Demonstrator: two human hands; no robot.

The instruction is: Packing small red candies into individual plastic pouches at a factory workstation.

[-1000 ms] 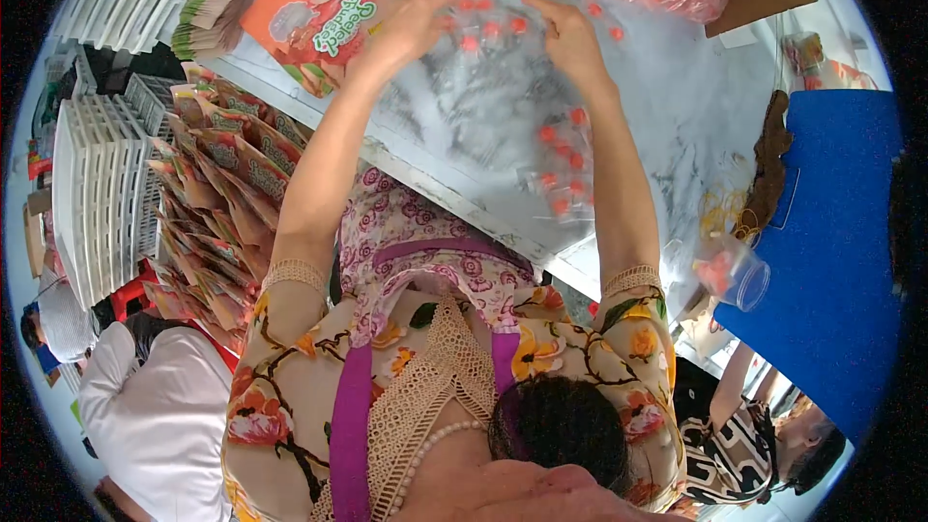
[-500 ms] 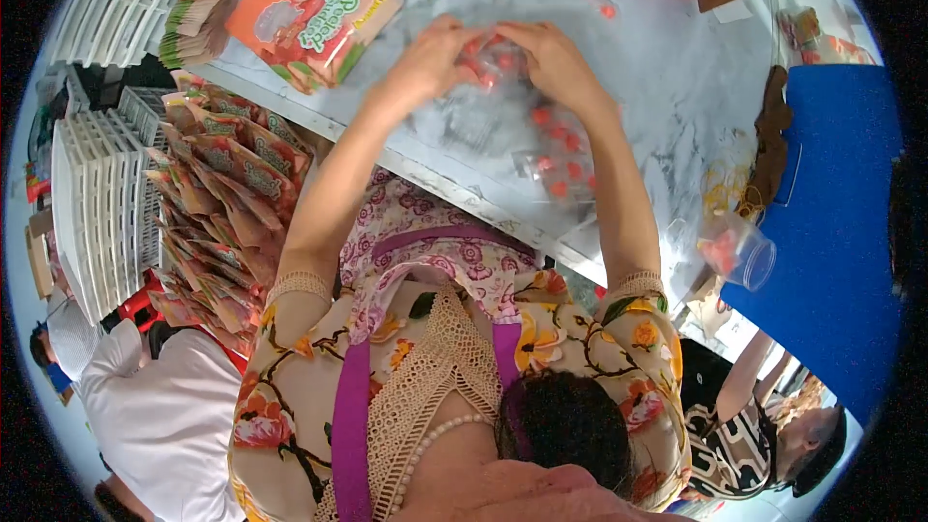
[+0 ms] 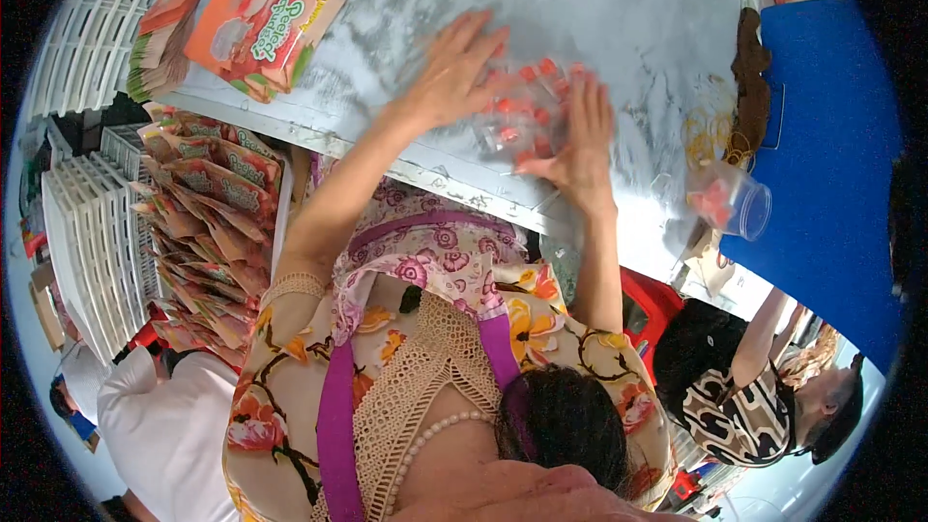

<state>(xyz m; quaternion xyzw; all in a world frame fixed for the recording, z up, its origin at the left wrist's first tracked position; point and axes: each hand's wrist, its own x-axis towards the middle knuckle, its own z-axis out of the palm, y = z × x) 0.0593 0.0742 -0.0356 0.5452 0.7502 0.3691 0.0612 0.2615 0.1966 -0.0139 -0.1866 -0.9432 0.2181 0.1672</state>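
Several small red candies in clear wrappers [image 3: 530, 106] lie bunched on the marbled tabletop [image 3: 387, 48]. My left hand [image 3: 454, 72] is on the left side of the bunch, fingers stretched and apart, somewhat blurred. On the other side, my right hand [image 3: 585, 140] rests flat with its fingers extended, its thumb toward the wrapped candies. Both palms face the bunch from either side, and neither hand grips anything. Part of the bunch is smeared by motion, so single pieces are hard to tell apart.
Orange printed pouches [image 3: 256, 34] lie at the table's left, beside a stack of pouches [image 3: 159, 63]. Filled pouches [image 3: 217, 217] crowd a crate below. White crates [image 3: 92, 242] stand left. Right are rubber bands [image 3: 710, 135], a clear plastic cup [image 3: 744, 208] and a blue panel [image 3: 831, 164]. Co-workers are nearby.
My hands were close together, fingers around wrapped candies; now they are spread apart with the candies between them on the table. The view has shifted, moving the far candies toward the top edge.
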